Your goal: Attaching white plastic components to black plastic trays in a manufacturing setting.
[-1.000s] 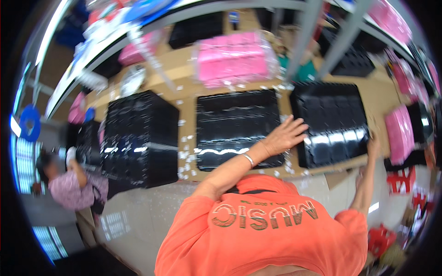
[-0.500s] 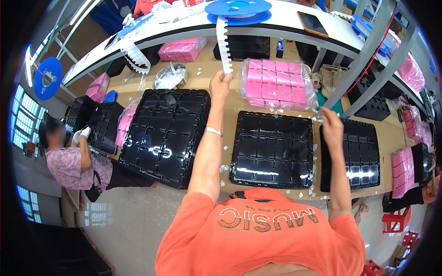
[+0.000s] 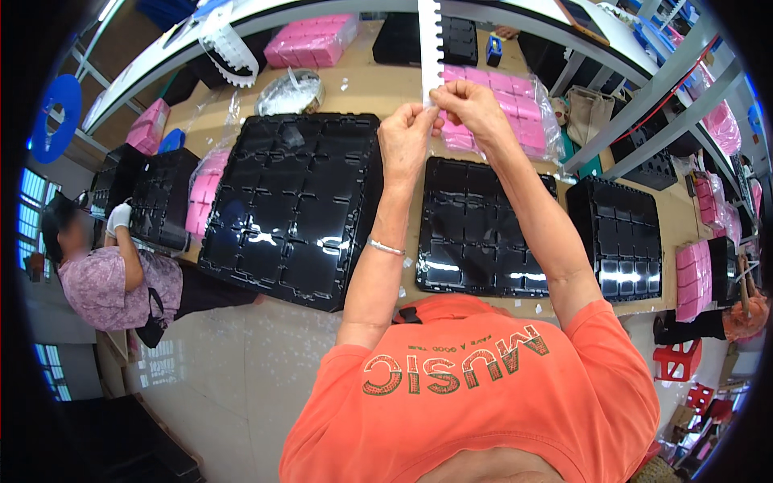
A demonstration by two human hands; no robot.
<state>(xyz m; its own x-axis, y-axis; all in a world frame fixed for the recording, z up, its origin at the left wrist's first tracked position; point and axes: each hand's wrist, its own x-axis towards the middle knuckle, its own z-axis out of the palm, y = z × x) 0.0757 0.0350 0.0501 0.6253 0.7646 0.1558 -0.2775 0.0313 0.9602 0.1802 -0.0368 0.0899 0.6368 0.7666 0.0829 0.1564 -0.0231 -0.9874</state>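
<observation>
A white strip with a notched edge hangs down from above, and both of my hands are at its lower end. My left hand is closed, its thumb and fingers pinching the end of the strip. Close beside it, my right hand pinches the strip at the same end; the fingertips nearly touch. Below my hands lies a glossy black compartmented tray, partly covered by my right forearm. A larger black tray stack stands left of my left arm, and another black tray lies to the right.
Behind my hands sit pink blocks in clear plastic. A clear round tub stands at the back left. A raised white shelf crosses above the bench, with slanted metal posts at right. A co-worker stands at left.
My right hand has moved from above the right tray, leftward to the strip beside my left hand. My left hand still holds the strip. The view has shifted slightly.
</observation>
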